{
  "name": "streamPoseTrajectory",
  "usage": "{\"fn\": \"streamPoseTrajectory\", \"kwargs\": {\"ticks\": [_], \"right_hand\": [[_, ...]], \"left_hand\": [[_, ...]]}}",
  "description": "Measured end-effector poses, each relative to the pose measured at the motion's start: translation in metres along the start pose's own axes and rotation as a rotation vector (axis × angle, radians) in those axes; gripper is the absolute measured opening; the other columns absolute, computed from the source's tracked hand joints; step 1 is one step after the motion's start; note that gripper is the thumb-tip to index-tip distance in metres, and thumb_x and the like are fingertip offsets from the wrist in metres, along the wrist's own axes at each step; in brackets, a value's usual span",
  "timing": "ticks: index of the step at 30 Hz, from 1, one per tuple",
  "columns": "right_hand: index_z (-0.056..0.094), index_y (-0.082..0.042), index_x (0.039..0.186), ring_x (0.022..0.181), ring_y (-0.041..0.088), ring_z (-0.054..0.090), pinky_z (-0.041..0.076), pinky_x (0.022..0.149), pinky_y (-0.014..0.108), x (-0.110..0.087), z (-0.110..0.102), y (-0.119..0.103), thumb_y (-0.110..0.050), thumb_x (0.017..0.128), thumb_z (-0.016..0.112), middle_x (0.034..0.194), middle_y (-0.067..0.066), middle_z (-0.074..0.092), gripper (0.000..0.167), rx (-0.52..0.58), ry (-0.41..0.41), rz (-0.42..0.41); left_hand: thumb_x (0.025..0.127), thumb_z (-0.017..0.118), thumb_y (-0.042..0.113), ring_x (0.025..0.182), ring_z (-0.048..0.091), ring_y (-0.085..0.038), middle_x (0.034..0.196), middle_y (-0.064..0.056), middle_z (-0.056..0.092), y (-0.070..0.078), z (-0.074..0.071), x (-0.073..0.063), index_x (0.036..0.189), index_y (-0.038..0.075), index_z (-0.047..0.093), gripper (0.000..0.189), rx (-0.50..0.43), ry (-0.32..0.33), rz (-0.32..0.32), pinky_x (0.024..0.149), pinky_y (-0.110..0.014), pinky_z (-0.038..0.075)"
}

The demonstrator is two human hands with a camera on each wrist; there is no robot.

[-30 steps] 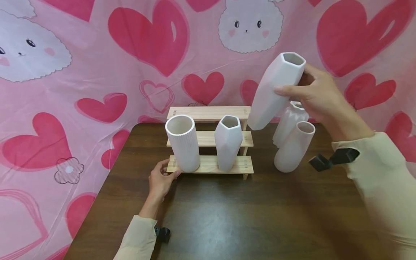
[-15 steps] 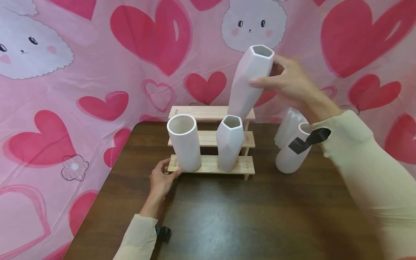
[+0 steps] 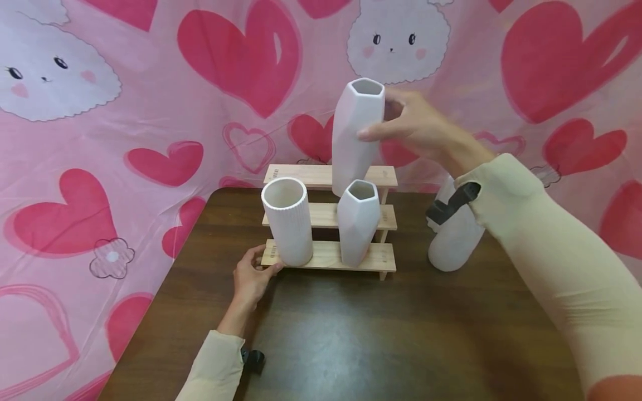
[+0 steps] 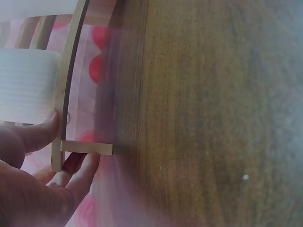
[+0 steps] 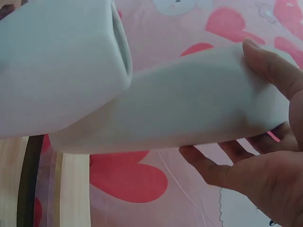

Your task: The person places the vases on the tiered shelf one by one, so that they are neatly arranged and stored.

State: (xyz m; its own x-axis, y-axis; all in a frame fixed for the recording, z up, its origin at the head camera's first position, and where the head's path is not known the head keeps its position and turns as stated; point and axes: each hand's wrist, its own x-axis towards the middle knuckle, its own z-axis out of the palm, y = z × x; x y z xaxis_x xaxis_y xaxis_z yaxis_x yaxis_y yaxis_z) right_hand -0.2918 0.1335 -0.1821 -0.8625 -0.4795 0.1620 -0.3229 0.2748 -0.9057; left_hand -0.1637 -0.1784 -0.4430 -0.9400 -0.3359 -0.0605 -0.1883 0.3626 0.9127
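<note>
Grip of right hand (image 3: 412,123) high around tall faceted vase (image 3: 351,147), left hand (image 3: 249,278) around end of lowest shelf (image 3: 326,256)

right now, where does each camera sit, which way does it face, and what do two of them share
Head: worn on the head, facing forward and down at the wooden stand; left hand, right hand and both sleeves show.
Left wrist: on that wrist, facing the stand's end and the tabletop; the left hand shows.
Right wrist: on that wrist, facing the held vase and a second vase; the right hand shows.
Shared: head and right wrist both show those vases and the right hand.
</note>
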Motion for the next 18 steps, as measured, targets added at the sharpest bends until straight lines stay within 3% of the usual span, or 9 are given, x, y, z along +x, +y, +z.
{"fn": "streamPoseTrajectory", "kwargs": {"ticks": [9, 18], "right_hand": [[0.061, -0.015, 0.126, 0.103, 0.027, 0.059, 0.046, 0.091, 0.038, 0.019, 0.012, 0.014, -0.015, 0.076, 0.082, 0.112, 0.011, 0.064, 0.055, -0.011, -0.119, -0.077], [0.058, -0.015, 0.128, 0.108, 0.027, 0.056, 0.047, 0.093, 0.041, 0.027, 0.025, 0.026, -0.016, 0.077, 0.082, 0.117, 0.010, 0.062, 0.056, 0.021, -0.230, -0.051]], "left_hand": [[0.078, 0.080, 0.008, 0.082, 0.062, -0.024, 0.108, -0.020, 0.065, -0.001, 0.002, -0.003, 0.131, 0.007, 0.054, 0.059, 0.013, -0.001, -0.011, 0.062, -0.024, 0.048], [0.077, 0.081, 0.008, 0.087, 0.061, -0.026, 0.109, -0.019, 0.066, -0.001, 0.004, -0.006, 0.131, 0.008, 0.055, 0.060, 0.018, 0.011, -0.011, 0.065, -0.026, 0.047]]}}
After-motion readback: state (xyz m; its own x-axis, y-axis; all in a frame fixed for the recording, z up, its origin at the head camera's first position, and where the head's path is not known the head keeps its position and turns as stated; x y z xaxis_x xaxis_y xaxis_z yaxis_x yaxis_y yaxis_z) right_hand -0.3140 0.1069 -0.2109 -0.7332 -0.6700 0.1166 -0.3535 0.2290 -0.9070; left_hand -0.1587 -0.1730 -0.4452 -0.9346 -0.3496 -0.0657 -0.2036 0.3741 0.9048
